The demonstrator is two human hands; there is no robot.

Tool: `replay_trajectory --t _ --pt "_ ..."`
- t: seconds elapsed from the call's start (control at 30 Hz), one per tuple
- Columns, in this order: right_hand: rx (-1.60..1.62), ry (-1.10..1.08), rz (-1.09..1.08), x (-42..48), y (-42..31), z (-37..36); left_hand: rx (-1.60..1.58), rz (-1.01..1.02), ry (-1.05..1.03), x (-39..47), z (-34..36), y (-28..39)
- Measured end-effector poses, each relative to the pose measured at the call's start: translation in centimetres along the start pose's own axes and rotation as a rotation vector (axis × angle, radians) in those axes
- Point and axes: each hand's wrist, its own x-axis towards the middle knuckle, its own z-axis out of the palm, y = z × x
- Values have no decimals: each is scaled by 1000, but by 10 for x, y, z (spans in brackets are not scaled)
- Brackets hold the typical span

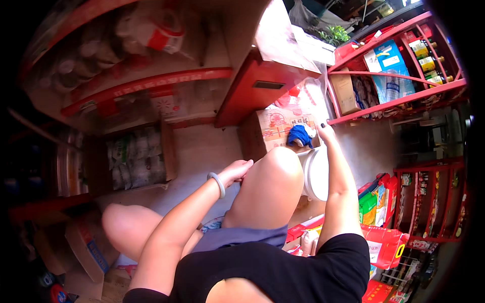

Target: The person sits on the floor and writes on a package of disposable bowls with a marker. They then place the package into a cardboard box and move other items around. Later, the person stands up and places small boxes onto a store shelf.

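Note:
My left hand [238,171], with a pale bangle [216,185] on its wrist, is against the inner side of my raised right leg [269,185]. Its fingers are curled and partly hidden behind the leg. My right arm reaches forward, and my right hand [326,133] is beside a printed cardboard box [271,130]. A small dark spot shows at its thumb; whether the fingers hold anything cannot be made out in the glare. Bunched blue and white cloth [299,135] lies on the box, just left of that hand. Below it stands a white round tub [317,172].
Left of me, an open carton [138,161] holds plastic-wrapped packets. A red-edged shelf [151,89] overhangs it. Ahead right is a red rack [398,91] with bottles and boxes. Red packages [384,244] crowd my right side; opened cardboard [85,250] lies at lower left.

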Motion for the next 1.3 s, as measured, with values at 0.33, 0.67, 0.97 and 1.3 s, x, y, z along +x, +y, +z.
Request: replay_trajectory --t 0.33,0.67,0.97,1.3 --pt "196 -342 -48 -7 -54 -19 -1050 -215 -25 77 27 25" --pt "-48 -329 -189 -67 -101 -39 -1045 198 -60 46 -4 50" --pt "71 -435 -163 -119 -131 -47 -941 148 8 9 -32 38" --pt "296 -732 -85 -134 -189 -14 -963 278 291 -48 -60 20"
